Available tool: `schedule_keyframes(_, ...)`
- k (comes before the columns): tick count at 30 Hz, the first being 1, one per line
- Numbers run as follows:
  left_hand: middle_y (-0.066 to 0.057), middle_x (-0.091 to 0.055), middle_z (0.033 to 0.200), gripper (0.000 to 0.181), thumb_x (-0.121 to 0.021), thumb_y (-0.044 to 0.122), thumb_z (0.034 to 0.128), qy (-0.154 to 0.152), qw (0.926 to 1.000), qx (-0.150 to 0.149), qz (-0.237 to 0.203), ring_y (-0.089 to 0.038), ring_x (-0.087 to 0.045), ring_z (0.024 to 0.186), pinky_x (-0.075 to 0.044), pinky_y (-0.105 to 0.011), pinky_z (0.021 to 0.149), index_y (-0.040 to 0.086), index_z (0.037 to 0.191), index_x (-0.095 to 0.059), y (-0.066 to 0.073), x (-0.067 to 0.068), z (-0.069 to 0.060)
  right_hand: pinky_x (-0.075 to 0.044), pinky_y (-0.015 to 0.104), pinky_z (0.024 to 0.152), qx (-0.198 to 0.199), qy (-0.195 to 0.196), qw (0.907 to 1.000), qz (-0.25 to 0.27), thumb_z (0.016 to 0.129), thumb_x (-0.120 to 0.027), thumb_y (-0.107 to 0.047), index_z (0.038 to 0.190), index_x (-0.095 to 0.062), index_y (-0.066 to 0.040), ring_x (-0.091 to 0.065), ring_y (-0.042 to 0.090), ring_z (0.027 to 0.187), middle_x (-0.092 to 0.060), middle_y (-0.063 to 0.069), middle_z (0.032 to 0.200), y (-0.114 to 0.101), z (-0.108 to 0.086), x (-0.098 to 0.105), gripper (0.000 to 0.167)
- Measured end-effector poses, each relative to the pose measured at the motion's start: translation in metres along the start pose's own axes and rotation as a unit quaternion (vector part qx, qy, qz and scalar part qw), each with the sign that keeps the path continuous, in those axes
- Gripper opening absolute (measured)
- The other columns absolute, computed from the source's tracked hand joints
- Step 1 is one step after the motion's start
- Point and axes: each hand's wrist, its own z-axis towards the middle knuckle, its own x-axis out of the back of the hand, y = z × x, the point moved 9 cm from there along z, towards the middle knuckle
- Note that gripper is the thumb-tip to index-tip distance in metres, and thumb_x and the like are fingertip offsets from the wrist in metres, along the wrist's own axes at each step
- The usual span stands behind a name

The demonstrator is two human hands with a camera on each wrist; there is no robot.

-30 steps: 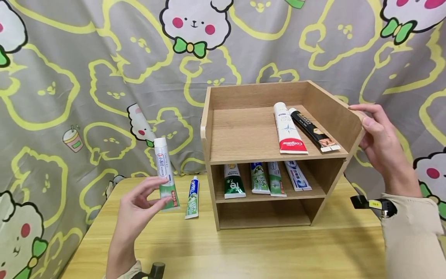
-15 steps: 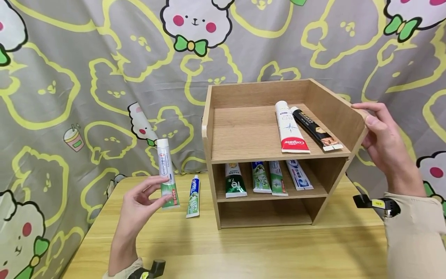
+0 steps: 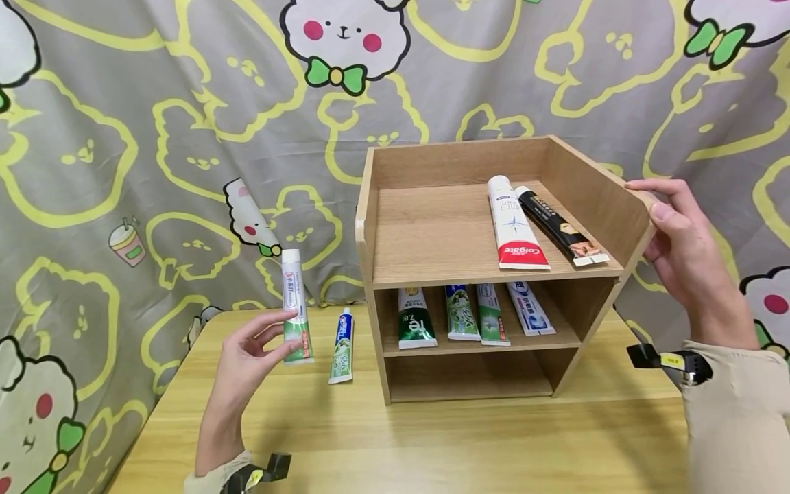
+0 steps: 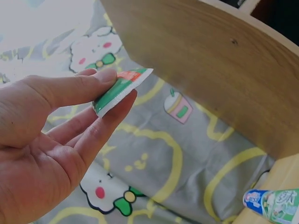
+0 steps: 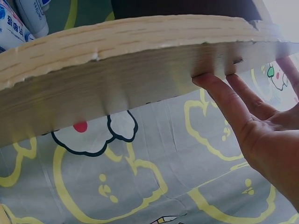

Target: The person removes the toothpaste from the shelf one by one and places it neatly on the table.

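My left hand (image 3: 249,360) pinches the green bottom end of a white-and-green toothpaste tube (image 3: 295,291) between thumb and fingers. The tube stands nearly upright above the table, white cap up; in the left wrist view its crimped green end (image 4: 122,91) shows. Just right of it, a blue-and-green toothpaste tube (image 3: 341,346) lies on the table. My right hand (image 3: 688,240) holds the upper right side panel of a wooden shelf (image 3: 432,233), fingertips (image 5: 205,80) against the panel's outer face. On the top level lie a white-and-red Colgate tube (image 3: 514,223) and a black tube (image 3: 558,226).
Several toothpaste tubes lie on the middle level, among them a dark green one (image 3: 415,319) at left and a white-and-blue one (image 3: 529,309) at right. The shelf stands on a wooden table (image 3: 432,446). A patterned grey curtain (image 3: 185,144) hangs behind.
The held toothpaste tube has shifted slightly and stands a little more upright. My right hand keeps its place on the shelf's side panel.
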Motion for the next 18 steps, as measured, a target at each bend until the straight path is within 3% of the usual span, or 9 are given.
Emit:
schedule_keyframes(11, -0.018, -0.060, 0.134, 0.045, -0.075, -0.011, 0.0868, 0.018, 0.9991, 0.032, 0.024, -0.014, -0.070, 0.108, -0.062, -0.028, 0.076, -0.001, 0.130, -0.067, -0.028, 0.009, 0.004, -0.051, 0.025, 0.066, -0.005, 0.014, 0.9999, -0.009, 0.105, -0.039, -0.004, 0.141, -0.051, -0.002, -0.050, 0.027, 0.102, -0.040, 0.017, 0.132, 0.000, 0.002, -0.002, 0.038)
schedule_keyframes(18, -0.013, -0.062, 0.133, 0.044, -0.074, -0.008, 0.0897, 0.006, 0.9978, 0.035, 0.055, -0.015, -0.069, 0.105, -0.061, -0.024, 0.075, -0.002, 0.133, -0.065, -0.045, 0.012, 0.006, -0.052, 0.024, 0.066, -0.002, 0.005, 1.0000, -0.008, 0.105, -0.038, -0.004, 0.142, -0.050, -0.003, -0.051, 0.026, 0.100, -0.041, 0.017, 0.132, 0.001, 0.001, 0.000, 0.038)
